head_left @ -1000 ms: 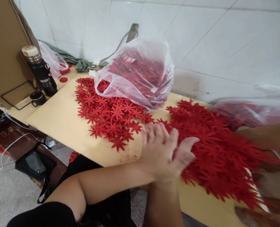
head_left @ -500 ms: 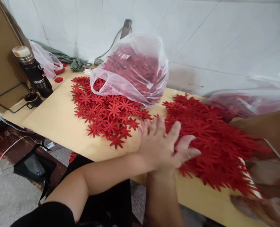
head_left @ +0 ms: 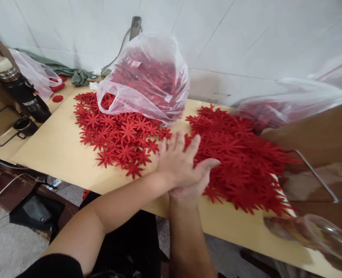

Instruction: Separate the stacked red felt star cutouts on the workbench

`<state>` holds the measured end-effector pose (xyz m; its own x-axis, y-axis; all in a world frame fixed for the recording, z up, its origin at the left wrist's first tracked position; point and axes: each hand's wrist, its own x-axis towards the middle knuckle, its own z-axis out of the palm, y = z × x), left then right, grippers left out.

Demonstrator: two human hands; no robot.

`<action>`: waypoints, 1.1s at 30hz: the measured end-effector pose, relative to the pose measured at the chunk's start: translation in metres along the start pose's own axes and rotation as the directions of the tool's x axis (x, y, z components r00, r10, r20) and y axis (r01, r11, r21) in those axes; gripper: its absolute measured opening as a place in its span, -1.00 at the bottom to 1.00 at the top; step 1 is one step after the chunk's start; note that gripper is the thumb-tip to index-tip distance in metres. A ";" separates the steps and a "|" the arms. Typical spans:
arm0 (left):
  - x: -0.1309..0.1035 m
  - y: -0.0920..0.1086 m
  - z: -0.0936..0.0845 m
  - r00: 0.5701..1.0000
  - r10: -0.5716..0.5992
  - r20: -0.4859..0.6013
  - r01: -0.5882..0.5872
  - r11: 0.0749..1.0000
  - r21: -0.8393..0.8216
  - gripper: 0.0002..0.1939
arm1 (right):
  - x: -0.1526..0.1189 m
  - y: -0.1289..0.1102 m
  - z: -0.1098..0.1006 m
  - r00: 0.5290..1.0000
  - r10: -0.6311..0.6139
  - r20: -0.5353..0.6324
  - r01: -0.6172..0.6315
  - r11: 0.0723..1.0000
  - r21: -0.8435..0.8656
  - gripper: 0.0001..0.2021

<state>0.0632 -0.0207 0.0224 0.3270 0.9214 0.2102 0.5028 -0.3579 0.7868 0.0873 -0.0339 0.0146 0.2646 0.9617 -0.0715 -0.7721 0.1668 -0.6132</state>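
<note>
My left hand (head_left: 178, 162) lies across my right hand over the table's front part, its fingers spread and thumb stretched out to the right. Beneath it, my right hand (head_left: 189, 190) is mostly covered; the heel of the palm shows, and pale fingertips seem to peek out past the left fingers. Neither hand shows anything held. To the left is a loose pile of red flower-shaped cutouts (head_left: 126, 133) with narrow petals. A larger pile of the same red cutouts (head_left: 234, 154) lies just right of the fingers.
A clear plastic bag (head_left: 147, 77) full of red pieces stands behind the left pile. Another bag (head_left: 298, 100) lies at the right wall by a brown box (head_left: 327, 154). A black vacuum flask (head_left: 26, 96), a dark cup (head_left: 25, 126) and a clear round container (head_left: 329, 235) stand near the table's ends.
The camera has turned slightly right, so the scene sits further left. My right hand's outstretched digits, seen at the right before, are now covered by my left hand. The piles look unchanged.
</note>
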 end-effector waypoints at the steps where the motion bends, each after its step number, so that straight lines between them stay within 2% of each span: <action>1: 0.008 -0.007 -0.001 0.999 0.006 -0.048 -0.003 0.997 0.072 -0.26 | -0.001 0.001 0.001 0.998 0.027 0.055 -0.029 0.999 0.029 -0.52; 3: 0.022 -0.022 -0.002 0.990 -0.084 -0.115 0.100 0.984 0.146 -0.24 | -0.005 0.006 -0.002 0.986 0.077 0.149 -0.086 0.995 0.055 -0.48; 5: 0.028 -0.033 -0.003 0.986 -0.101 -0.133 0.126 0.973 0.194 -0.28 | -0.007 0.011 -0.009 0.982 0.127 0.143 -0.132 0.991 0.025 -0.47; 8: 0.026 -0.038 -0.007 0.990 -0.102 -0.097 0.119 0.972 0.200 -0.34 | -0.006 0.014 -0.021 0.975 0.205 0.089 -0.204 0.979 -0.019 -0.51; 11: 0.029 -0.039 -0.013 0.987 -0.162 -0.006 0.162 0.984 0.079 -0.36 | 0.000 0.013 -0.030 0.966 0.260 0.008 -0.260 0.965 -0.025 -0.63; 14: 0.035 -0.046 -0.020 0.985 -0.143 0.093 0.153 0.982 -0.113 -0.42 | 0.006 0.011 -0.035 0.963 0.264 -0.058 -0.266 0.963 -0.030 -0.76; 17: 0.036 -0.055 -0.027 0.978 -0.156 0.136 0.193 0.922 -0.334 -0.50 | 0.012 0.009 -0.039 0.966 0.239 -0.101 -0.242 0.970 -0.023 -0.82; 20: 0.026 -0.058 -0.034 0.958 -0.214 0.192 0.284 0.800 -0.528 -0.55 | 0.019 0.005 -0.041 0.972 0.191 -0.137 -0.201 0.978 -0.061 -0.86; 24: 0.011 -0.055 -0.035 0.947 -0.178 0.267 0.309 0.735 -0.604 -0.66 | 0.031 0.001 -0.042 0.989 -0.046 -0.142 0.016 0.978 -0.209 -0.90; 27: 0.007 -0.056 -0.028 0.951 -0.121 0.284 0.284 0.705 -0.650 -0.74 | 0.033 0.002 -0.038 0.962 -0.245 -0.122 0.179 0.900 -0.398 -0.84; 30: 0.009 -0.057 -0.022 0.946 -0.154 0.285 0.311 0.679 -0.665 -0.82 | 0.027 0.001 -0.035 0.944 -0.328 -0.021 0.252 0.763 -0.595 -0.84; 32: 0.010 -0.057 -0.022 0.943 -0.199 0.266 0.329 0.674 -0.661 -0.85 | 0.021 -0.008 -0.037 0.936 -0.342 0.082 0.290 0.622 -0.728 -0.82; 33: 0.010 -0.057 -0.024 0.945 -0.219 0.244 0.327 0.675 -0.661 -0.86 | 0.018 -0.016 -0.040 0.923 -0.361 0.135 0.318 0.517 -0.795 -0.80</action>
<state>0.0190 0.0122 -0.0062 0.3936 0.9120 -0.1153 -0.0825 0.1600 0.9837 0.1275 -0.0280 -0.0085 0.4451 0.8565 0.2613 0.1443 0.2194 -0.9649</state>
